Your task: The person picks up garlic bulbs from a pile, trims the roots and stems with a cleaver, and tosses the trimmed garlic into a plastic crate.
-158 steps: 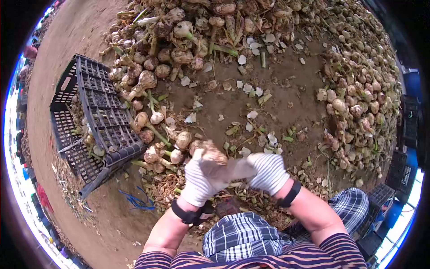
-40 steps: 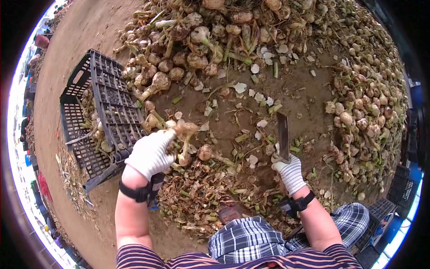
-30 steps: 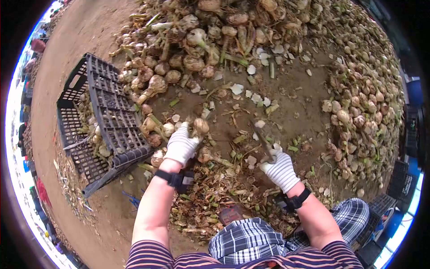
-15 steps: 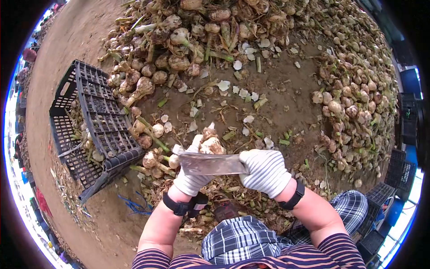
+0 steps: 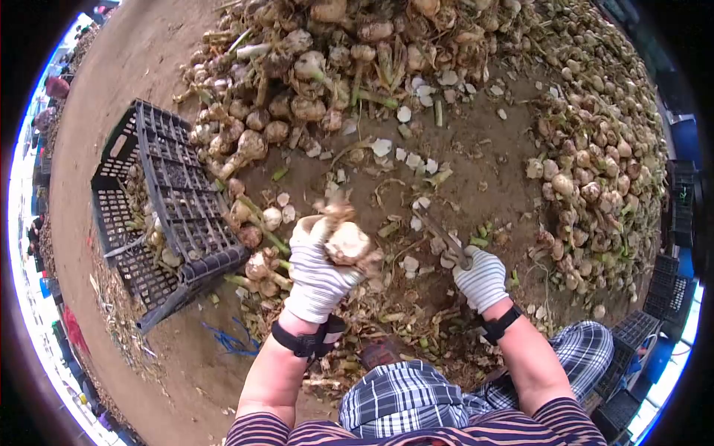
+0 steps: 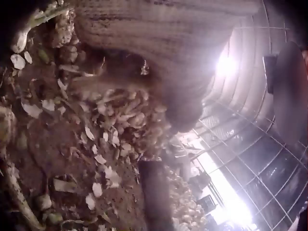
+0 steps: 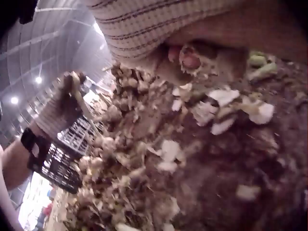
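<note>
My left hand (image 5: 316,273), in a white striped glove, grips a garlic bulb (image 5: 347,244) with a pale cut face turned upward. Blurred dry roots or leaves hang about the bulb. To its right, my gloved right hand (image 5: 480,282) holds a knife (image 5: 446,236) by the handle, its broad blade slanting away up and to the left, apart from the bulb. In the left wrist view the dark blade (image 6: 156,192) shows below the glove (image 6: 154,33). The right wrist view has bare fingertips (image 7: 190,60) poking out of the right glove.
A black plastic crate (image 5: 175,193) lies tipped at left with bulbs inside. A heap of untrimmed garlic (image 5: 320,74) rises ahead, and another pile (image 5: 595,171) spreads at right. Trimmings (image 5: 416,327) and white cut slices litter the ground before my plaid-covered knee (image 5: 401,398).
The left hand brought a bulb from the left to the middle. Half a second ago the blade lay across it; now the right hand has drawn the knife away right, and the bulb shows a white face.
</note>
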